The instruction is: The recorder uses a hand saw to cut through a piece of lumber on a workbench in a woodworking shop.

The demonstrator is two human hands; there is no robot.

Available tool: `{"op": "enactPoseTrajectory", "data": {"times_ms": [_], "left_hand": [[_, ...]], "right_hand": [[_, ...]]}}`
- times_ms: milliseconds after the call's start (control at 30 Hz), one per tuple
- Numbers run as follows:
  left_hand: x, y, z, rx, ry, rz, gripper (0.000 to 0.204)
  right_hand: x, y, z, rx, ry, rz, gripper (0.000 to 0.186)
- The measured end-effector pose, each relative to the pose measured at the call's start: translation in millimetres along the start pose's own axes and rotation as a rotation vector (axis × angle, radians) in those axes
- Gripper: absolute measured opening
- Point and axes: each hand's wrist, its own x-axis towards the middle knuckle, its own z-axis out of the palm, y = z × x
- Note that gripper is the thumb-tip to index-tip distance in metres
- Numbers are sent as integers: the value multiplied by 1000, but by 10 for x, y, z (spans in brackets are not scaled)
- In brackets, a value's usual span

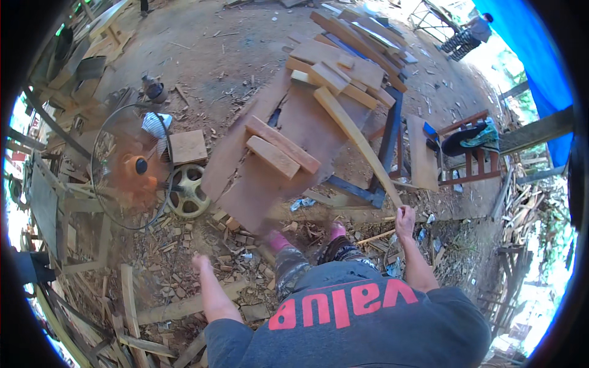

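Observation:
My right hand (405, 219) is closed around the near end of a long pale wooden plank (353, 135). The plank slants up and away across a wooden workbench (307, 122). My left hand (200, 264) hangs free at my left side above wood scraps, holding nothing, fingers loosely together. Two short thick boards (279, 150) lie side by side on the bench top. A pile of cut boards (343, 67) covers the far end of the bench.
A running orange fan in a wire cage (132, 168) stands at left, next to a yellow wheel (189, 191) and a square wood block (188, 147). Wood scraps litter the dirt ground. A red chair (469, 150) stands at right. Another person (469, 34) stands far back right.

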Motion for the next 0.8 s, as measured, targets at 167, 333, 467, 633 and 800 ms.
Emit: {"op": "enactPoseTrajectory", "data": {"times_ms": [167,333,467,633,800], "left_hand": [[-536,-1023,557,473,-445,145,12],[-1967,-1539,1401,464,-399,235,13],[-3547,-1284,1909,123,-498,-5,22],[-4810,-1385,2277,103,-540,197,35],[-5677,-1564,2422,89,-677,210,22]], "right_hand": [[444,201,42,119,-33,-138,11],[889,602,99,171,-125,-323,9],[1314,1162,218,375,-146,-322,9],[1369,1599,144,342,-434,-269,12],[1255,2081,151,195,-597,-331,14]]}}
